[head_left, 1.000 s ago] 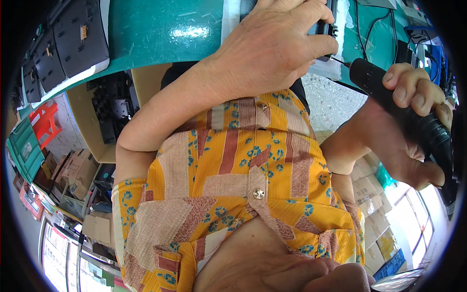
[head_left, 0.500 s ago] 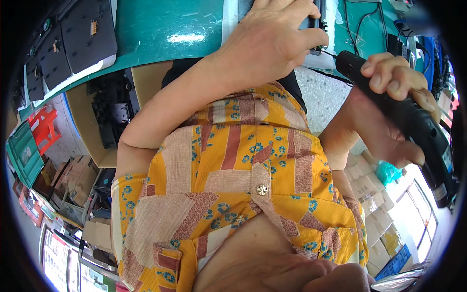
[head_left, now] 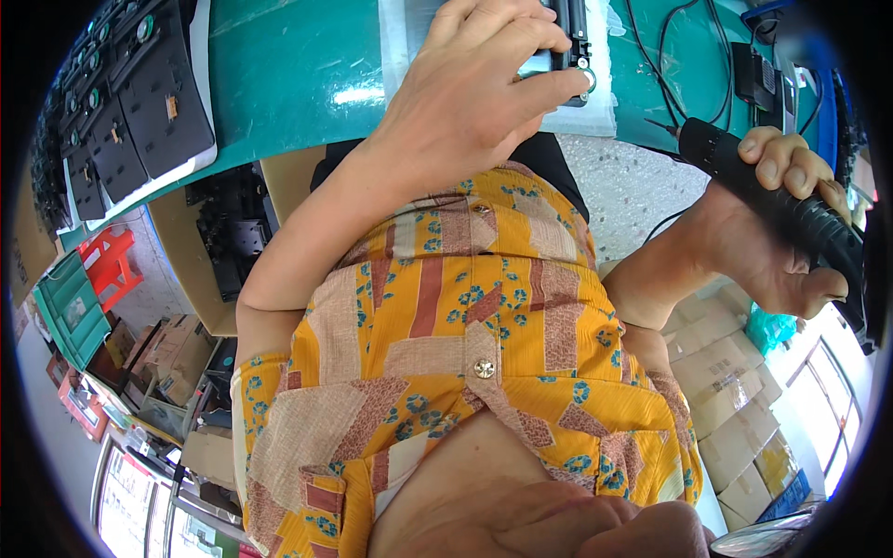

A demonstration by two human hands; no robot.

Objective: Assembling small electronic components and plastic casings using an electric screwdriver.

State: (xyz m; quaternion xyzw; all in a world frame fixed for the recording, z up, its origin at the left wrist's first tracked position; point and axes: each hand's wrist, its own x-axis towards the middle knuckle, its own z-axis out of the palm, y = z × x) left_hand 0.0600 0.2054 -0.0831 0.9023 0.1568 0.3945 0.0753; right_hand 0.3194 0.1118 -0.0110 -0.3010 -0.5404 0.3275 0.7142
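My left hand lies over a black device part at the top of the view, its fingers and thumb pressing on it. Most of the part is hidden behind the hand and the picture's edge. Under it lies a whitish sheet on the green table mat. On the right, my right hand grips a black electric screwdriver. Its thin bit points left towards the part but is clear of it.
Rows of black panels with small round and orange pieces lie at left on the green mat. Black cables run at upper right. Below the table stands an open carton of black parts. Cardboard boxes are stacked at right.
The screwdriver has drawn away from the black part, to the right, with my right hand. My left hand stays on the part. The whole view has shifted slightly.
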